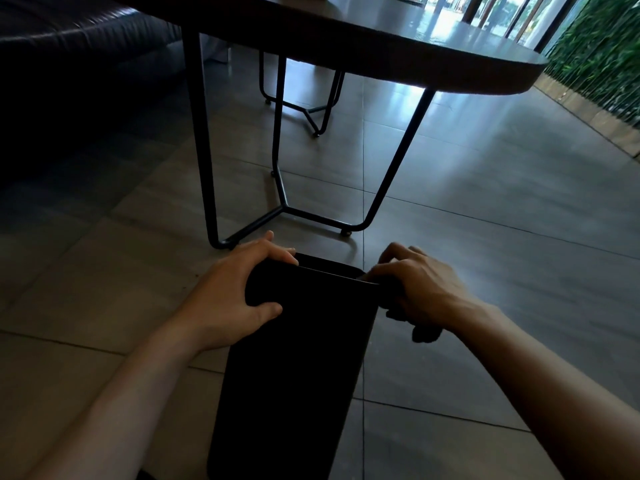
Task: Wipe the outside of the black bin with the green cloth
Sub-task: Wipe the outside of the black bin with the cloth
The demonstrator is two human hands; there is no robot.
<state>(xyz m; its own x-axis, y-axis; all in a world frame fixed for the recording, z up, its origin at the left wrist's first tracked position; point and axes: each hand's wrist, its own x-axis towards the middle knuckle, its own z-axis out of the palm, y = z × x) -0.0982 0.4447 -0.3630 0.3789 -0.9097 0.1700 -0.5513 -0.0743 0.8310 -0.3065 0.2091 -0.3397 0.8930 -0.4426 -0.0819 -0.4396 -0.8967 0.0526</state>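
The tall black bin stands on the tiled floor close in front of me, its open top facing away. My left hand grips the bin's top left corner, fingers over the rim and thumb on the near face. My right hand is at the top right corner, curled round a bunched cloth and holding it against the bin's right side. The cloth looks dark in this dim light, and only bits of it show below the hand.
A dark table with a black metal leg frame stands just beyond the bin. A dark sofa is at the far left. A green plant wall runs along the right. Grey floor tiles stretch to the right.
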